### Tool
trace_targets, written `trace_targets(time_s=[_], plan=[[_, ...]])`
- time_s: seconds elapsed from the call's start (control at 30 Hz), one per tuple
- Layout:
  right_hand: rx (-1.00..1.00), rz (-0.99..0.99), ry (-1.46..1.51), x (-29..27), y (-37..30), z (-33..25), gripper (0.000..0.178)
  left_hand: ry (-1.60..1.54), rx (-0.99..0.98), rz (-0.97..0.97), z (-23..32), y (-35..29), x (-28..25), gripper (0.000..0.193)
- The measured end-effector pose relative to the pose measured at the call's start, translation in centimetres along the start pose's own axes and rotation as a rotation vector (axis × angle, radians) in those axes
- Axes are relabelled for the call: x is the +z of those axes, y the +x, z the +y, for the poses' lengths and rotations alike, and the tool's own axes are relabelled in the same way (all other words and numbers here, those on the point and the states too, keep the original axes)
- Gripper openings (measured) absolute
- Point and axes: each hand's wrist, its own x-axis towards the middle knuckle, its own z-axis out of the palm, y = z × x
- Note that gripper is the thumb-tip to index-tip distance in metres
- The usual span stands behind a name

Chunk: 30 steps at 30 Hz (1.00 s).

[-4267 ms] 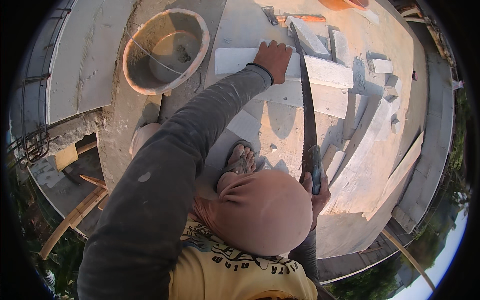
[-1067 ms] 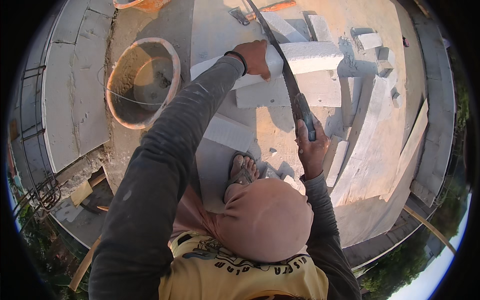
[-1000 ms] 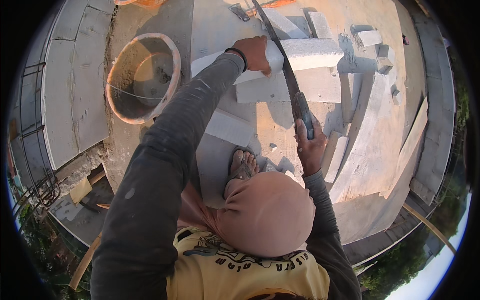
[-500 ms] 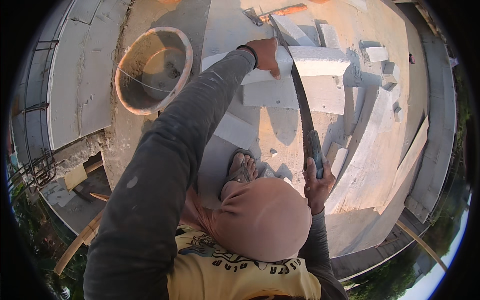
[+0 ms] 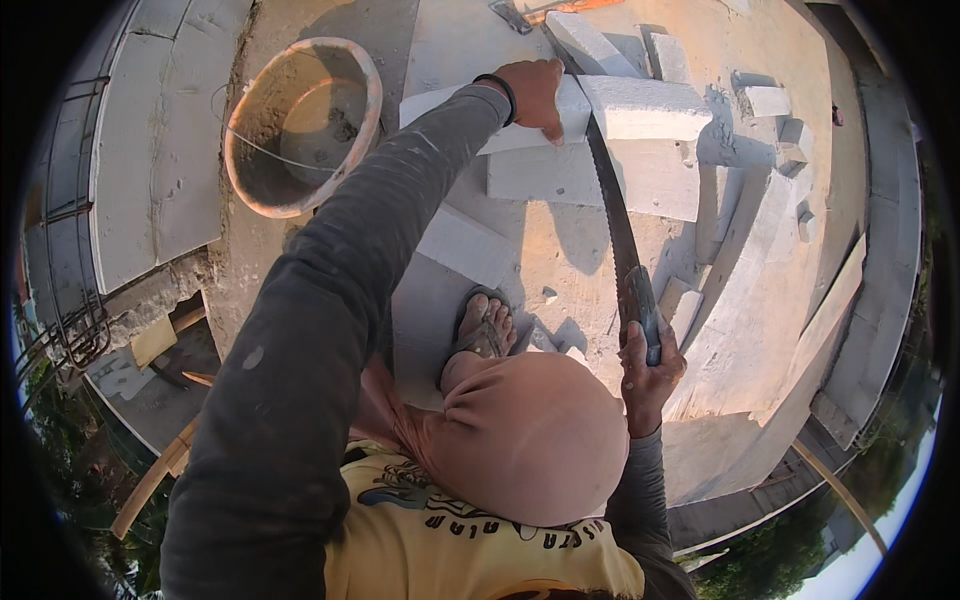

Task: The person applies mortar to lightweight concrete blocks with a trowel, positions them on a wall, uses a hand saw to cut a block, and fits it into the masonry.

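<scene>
My right hand (image 5: 652,380) is wrapped round the dark handle of a hand saw (image 5: 612,190), near my bent knee. The long toothed blade runs away from me, between the left part of a white lightweight concrete block (image 5: 572,108) and its right part (image 5: 650,108). Whether the cut goes all the way through cannot be told. On the left part, close beside the blade, my left hand (image 5: 532,95) grips the top, thumb down the near face. Another pale block (image 5: 545,175) lies under the cut pieces.
A round bucket (image 5: 372,95) with grey residue inside stands at the left. Several block pieces lie right of the saw, including a long slab (image 5: 735,290). A tool with an orange handle (image 5: 570,8) lies at the far edge. My sandalled foot (image 5: 485,325) is near the blocks.
My right hand has drawn the saw back toward me. My left hand keeps its grip on the block. The whole view has shifted slightly.
</scene>
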Motion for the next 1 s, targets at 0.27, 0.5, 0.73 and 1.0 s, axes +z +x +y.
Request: trace_targets(time_s=[0.27,0.5,0.73,1.0], plan=[[0.016,0.051,-0.034,4.0,1.3,0.1,0.038,-0.004,0.002,-0.038,0.7,-0.7,0.7,0.097],[-0.363,0.078,-0.287,4.0,3.6,-0.1,0.035,0.080,0.053,0.015,1.1,0.0,1.3,0.095],[-0.374,0.064,-0.307,2.2,1.8,-0.2,0.035,0.017,-0.012,0.035,0.4,-0.2,0.1,0.095],[-0.154,0.011,-0.199,6.4,6.2,-0.8,0.033,0.170,0.132,0.019,0.5,0.5,1.2,0.094]])
